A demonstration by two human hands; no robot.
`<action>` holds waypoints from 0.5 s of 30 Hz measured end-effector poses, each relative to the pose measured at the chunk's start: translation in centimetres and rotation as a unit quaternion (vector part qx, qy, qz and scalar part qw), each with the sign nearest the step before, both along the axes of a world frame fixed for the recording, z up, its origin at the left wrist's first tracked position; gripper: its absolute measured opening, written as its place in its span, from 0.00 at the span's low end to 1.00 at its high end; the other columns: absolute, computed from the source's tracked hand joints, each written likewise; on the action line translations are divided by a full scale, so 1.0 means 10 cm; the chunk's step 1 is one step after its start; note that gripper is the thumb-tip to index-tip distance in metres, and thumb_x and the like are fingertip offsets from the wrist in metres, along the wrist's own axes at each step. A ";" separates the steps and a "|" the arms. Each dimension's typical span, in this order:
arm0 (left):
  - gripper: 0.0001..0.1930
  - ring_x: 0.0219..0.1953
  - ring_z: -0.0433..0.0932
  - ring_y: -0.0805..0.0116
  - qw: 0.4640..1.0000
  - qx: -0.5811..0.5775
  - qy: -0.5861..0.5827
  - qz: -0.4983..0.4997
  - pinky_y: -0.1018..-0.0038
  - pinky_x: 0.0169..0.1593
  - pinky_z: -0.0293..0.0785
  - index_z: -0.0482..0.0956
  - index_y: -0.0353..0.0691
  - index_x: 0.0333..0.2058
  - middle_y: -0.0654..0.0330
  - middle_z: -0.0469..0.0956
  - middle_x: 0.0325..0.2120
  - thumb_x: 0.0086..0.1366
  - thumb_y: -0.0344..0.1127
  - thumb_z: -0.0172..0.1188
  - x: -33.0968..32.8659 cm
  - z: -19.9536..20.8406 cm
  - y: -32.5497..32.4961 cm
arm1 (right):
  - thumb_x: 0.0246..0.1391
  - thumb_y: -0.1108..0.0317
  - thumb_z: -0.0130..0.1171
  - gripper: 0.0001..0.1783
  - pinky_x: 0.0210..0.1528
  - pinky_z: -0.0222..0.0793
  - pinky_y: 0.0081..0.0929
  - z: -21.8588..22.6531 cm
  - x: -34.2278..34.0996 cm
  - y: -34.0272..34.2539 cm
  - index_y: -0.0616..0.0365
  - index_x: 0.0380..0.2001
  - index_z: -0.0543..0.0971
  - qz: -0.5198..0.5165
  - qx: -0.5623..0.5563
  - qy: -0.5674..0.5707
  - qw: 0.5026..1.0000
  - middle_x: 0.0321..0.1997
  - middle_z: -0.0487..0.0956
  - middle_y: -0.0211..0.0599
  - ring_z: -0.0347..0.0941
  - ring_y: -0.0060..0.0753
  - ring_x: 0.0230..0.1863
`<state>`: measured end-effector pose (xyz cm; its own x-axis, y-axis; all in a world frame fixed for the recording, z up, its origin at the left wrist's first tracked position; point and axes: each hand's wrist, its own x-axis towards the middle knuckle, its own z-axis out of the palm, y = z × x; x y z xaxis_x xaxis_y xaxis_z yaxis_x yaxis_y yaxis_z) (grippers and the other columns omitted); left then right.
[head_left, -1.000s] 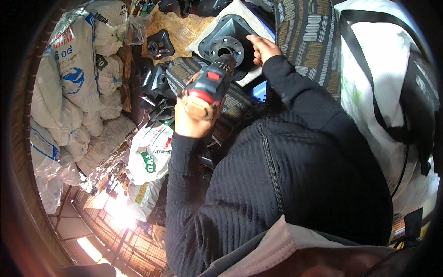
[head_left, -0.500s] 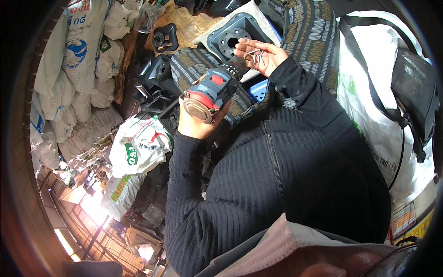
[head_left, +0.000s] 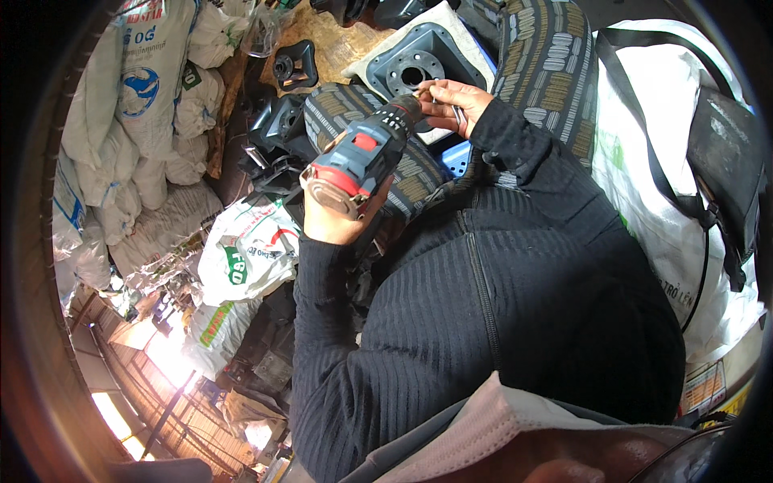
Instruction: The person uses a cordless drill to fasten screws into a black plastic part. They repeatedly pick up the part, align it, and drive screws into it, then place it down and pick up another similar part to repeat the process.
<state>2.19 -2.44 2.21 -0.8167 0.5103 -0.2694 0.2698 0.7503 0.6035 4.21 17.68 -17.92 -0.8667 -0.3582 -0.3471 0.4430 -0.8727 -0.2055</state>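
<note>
My left hand (head_left: 332, 225) is wrapped round the grip of a red and grey-blue cordless drill (head_left: 360, 158), whose chuck points up and to the right. Fingers pinched, my right hand (head_left: 467, 103) is at the tip of the drill. Several silvery screws (head_left: 460, 117) stick out of it, and its fingertips partly hide the drill's front end. Just beyond both hands lies a black square plastic part (head_left: 383, 56) with a round flanged hole, on a white pad (head_left: 460, 20) on my lap.
Similar black parts (head_left: 295, 64) lie on a wooden board (head_left: 336, 40) and beside my patterned trouser leg. A blue piece (head_left: 456, 159) is under the pad's near edge. White sacks (head_left: 149, 88) are piled at the left; a large white bag (head_left: 640, 161) with a black strap stands at the right.
The right hand has gone from an open palm with loose screws to a closed pinch at the drill's tip. The drill has shifted slightly left.
</note>
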 end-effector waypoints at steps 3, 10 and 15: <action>0.27 0.40 0.78 0.60 0.997 -0.031 0.007 -0.065 0.69 0.47 0.72 0.71 0.35 0.46 0.56 0.78 0.39 0.49 0.36 0.71 -0.04 -0.03 -0.12 | 0.61 0.65 0.51 0.12 0.40 0.81 0.26 0.04 -0.01 0.00 0.60 0.45 0.74 -0.024 -0.015 -0.090 0.996 0.45 0.79 0.39 0.78 0.31 0.45; 0.14 0.33 0.79 0.66 1.000 -0.004 0.000 -0.013 0.72 0.39 0.74 0.78 0.37 0.39 0.60 0.80 0.31 0.52 0.30 0.67 0.02 -0.05 -0.01 | 0.60 0.64 0.53 0.12 0.38 0.80 0.22 0.00 0.00 -0.02 0.60 0.43 0.73 -0.008 -0.022 -0.083 0.996 0.45 0.79 0.36 0.78 0.28 0.45; 0.16 0.35 0.79 0.65 0.995 -0.031 0.045 -0.086 0.71 0.40 0.74 0.78 0.37 0.40 0.59 0.80 0.33 0.51 0.30 0.67 -0.04 -0.01 0.03 | 0.60 0.63 0.54 0.12 0.37 0.80 0.21 0.08 -0.01 -0.01 0.59 0.42 0.73 -0.001 0.028 -0.096 0.995 0.43 0.79 0.35 0.78 0.26 0.42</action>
<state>1.77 -2.12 2.10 -0.7409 0.6294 -0.2341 0.4482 0.7231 0.5256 4.12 17.57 -17.13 -0.7831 -0.3310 -0.5265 0.4766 -0.8633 -0.1661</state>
